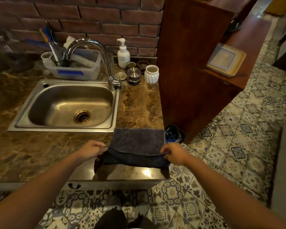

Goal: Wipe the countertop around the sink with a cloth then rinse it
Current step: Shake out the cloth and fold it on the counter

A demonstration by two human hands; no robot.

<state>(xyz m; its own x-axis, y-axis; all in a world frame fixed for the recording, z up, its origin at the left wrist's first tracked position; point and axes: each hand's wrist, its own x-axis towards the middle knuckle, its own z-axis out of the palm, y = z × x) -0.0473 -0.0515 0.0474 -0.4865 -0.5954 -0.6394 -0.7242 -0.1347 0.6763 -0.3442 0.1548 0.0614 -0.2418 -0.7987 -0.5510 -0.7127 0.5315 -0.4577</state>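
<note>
- A brown marbled countertop (pixel 139 104) ran beneath a red brick wall (pixel 92 15), above a patterned tile floor (pixel 238 146), and a steel sink (pixel 68 104) was set into it.
- A dark grey cloth (pixel 138 141) lay on the countertop just in front of the sink's right front corner, its far part flat on the stone and its near edge lifted and folded back over itself.
- The left hand (pixel 91 149) pinched the cloth's near left corner, fingers closed on the fabric.
- The right hand (pixel 175 155) gripped the near right corner, fingers curled shut on the cloth.
- Both forearms reached in from the bottom of the view, the hands about a cloth's width apart.
- The sink basin held nothing but a brass-ringed drain (pixel 82 116).
- A chrome faucet (pixel 91 52) rose from the sink's back right corner and arched over the basin.
- Behind the sink stood a clear plastic bin (pixel 76 66) with utensils.
- Right of the faucet stood a white pump bottle (pixel 123 54), a stack of small metal lids (pixel 133 76) and a white ribbed cup (pixel 151 74).
- A tall wooden cabinet (pixel 193 63) closed off the countertop well to the sink's right.
- A dark blue object (pixel 174 133), not clear enough to identify, sat low beside the cabinet, just off the cloth's far right corner.
</note>
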